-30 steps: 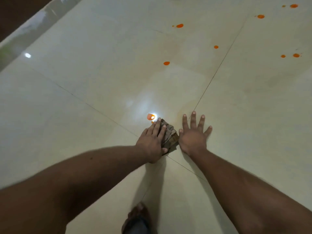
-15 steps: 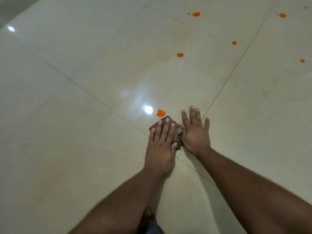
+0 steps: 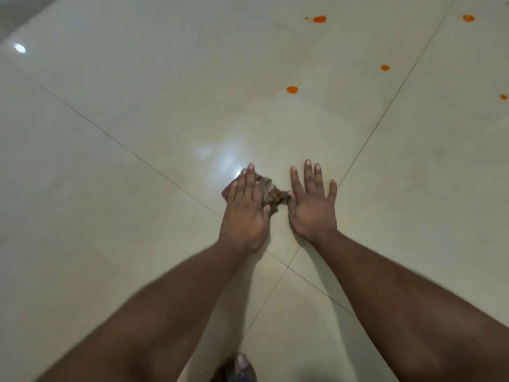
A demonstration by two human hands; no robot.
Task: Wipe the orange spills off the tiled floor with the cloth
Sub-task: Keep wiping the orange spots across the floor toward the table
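The left hand [image 3: 246, 213] lies flat on the cloth [image 3: 271, 192], fingers straight and close together, pressing it to the tiled floor [image 3: 137, 106]. The right hand [image 3: 312, 209] rests palm-down on the bare tile just beside it, fingers straight and spread, its thumb edge touching the cloth's right end. Most of the brownish, crumpled cloth is hidden under the left hand; only its right side and a corner at the left show, and whether any spill lies beneath it cannot be told. A bright glare sits on the tile at the left fingertips. The cloth lies above the point where four tiles meet. Orange spills [image 3: 292, 89] dot the floor well beyond the hands: one up and to the right of the cloth, a smaller one [image 3: 385, 68] farther right, one [image 3: 319, 19] near the top edge, and two more [image 3: 468, 17] at the right, one [image 3: 503, 97] cut by the frame. At the bottom edge a foot [image 3: 241, 366] shows, dark, blurred and partly cut off.
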